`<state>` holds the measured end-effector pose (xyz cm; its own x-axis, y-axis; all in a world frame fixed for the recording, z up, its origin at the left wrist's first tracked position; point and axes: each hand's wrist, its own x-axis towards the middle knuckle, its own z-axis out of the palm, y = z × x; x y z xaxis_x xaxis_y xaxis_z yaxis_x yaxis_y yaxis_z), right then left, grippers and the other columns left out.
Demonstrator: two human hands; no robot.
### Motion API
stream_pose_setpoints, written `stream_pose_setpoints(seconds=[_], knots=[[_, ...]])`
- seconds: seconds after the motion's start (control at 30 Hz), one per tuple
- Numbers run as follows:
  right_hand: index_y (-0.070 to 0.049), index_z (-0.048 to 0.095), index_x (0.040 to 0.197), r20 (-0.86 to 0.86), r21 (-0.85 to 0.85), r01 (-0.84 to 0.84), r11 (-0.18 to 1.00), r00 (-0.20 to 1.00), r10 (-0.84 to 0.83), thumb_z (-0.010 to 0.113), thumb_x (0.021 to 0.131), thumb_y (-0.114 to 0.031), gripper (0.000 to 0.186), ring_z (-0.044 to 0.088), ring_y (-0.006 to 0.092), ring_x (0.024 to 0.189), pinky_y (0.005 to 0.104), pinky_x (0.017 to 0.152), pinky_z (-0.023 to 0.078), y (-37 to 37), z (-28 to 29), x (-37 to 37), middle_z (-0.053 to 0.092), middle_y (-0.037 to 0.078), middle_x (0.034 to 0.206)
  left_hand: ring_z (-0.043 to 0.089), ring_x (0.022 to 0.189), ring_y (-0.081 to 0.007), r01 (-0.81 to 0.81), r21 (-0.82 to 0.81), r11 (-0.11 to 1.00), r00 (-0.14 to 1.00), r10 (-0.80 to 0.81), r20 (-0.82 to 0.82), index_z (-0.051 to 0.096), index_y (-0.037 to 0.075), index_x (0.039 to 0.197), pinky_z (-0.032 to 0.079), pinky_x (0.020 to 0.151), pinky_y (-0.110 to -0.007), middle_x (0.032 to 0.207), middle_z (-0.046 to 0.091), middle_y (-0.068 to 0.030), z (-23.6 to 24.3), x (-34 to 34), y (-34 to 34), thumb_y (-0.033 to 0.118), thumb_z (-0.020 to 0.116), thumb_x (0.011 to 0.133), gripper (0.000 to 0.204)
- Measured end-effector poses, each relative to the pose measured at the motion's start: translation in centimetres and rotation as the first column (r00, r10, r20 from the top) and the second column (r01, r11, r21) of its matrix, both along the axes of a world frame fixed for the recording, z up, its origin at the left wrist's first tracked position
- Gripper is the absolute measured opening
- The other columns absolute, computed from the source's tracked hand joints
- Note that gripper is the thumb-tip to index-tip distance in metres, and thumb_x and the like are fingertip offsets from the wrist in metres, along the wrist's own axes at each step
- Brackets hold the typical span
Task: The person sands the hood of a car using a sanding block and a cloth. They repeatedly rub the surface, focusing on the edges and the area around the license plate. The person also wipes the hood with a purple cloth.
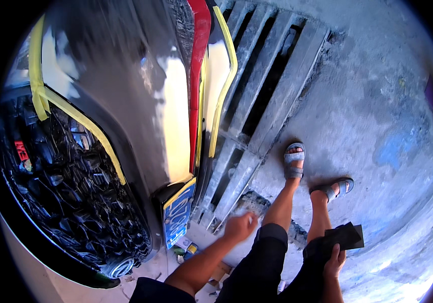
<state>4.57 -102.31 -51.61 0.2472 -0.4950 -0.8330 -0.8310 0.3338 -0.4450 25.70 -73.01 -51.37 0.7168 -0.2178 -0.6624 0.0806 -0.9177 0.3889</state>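
Note:
A dark car body [120,111] fills the left side, with pale patches [176,121] on its panel and yellow masking tape [83,120] along its edges. Between the car's blue licence plate [178,214] and my left knee is my left hand [240,226], its fingers curled in and slightly blurred. It touches neither the plate nor the car, and whatever its fingers may hold is hidden. My right hand [334,260] grips overlapping thin black sheets that look like sandpaper [346,236], held beside my right thigh. Sandals [294,160] cover my feet.
A floor drain grate [257,91] with long dark slots runs beside the car. The car's black mesh grille [70,187], red strip [196,91] and round emblem [122,267] show at left. Small packages [188,248] lie on the ground under my left forearm.

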Motion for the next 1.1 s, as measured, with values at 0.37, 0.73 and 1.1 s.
stream_pose_setpoints(seconds=[0.37, 0.73, 1.1], knots=[[0.003, 0.06, 0.115, -0.064, -0.008, -0.061, 0.998, 0.996, 0.06, 0.05, 0.1, -0.027, 0.035, 0.057, 0.023, 0.098, 0.0355, 0.088, 0.044, 0.5, 0.1, -0.2, 0.062, 0.014, 0.107, 0.024, 0.142, -0.0424, 0.158, 0.106, 0.982, 0.667, -0.185, 0.722, 0.029, -0.003, 0.146, 0.021, 0.115, -0.052, 0.152, 0.025, -0.0263, -12.3, 23.2, -3.3, 0.02, 0.064, 0.082, 0.076], [0.005, 0.059, 0.117, -0.009, -0.016, -0.026, 1.0, 1.0, 0.026, 0.049, 0.1, -0.027, 0.037, 0.057, 0.0247, 0.101, 0.0363, 0.091, 0.043, 1.2, 0.0, 0.7, 0.062, 0.015, 0.111, 0.022, 0.143, -0.0412, 0.156, 0.319, 0.935, 0.597, -0.346, 0.724, 0.023, -0.006, 0.147, 0.017, 0.118, -0.049, 0.154, 0.023, -0.0261, -14.8, 24.0, 0.7, 0.023, 0.061, 0.082, 0.08], [0.004, 0.059, 0.117, -0.055, -0.132, -0.313, 0.941, 0.95, 0.309, 0.049, 0.1, -0.023, 0.034, 0.057, 0.0251, 0.101, 0.0361, 0.09, 0.044, 1.0, -1.3, -3.7, 0.062, 0.015, 0.111, 0.017, 0.143, -0.0472, 0.095, 0.404, 0.91, 0.688, -0.353, 0.634, 0.023, -0.009, 0.145, 0.015, 0.117, -0.053, 0.154, 0.018, -0.0293, -14.3, 16.2, 5.1, 0.021, 0.058, 0.081, 0.079]])
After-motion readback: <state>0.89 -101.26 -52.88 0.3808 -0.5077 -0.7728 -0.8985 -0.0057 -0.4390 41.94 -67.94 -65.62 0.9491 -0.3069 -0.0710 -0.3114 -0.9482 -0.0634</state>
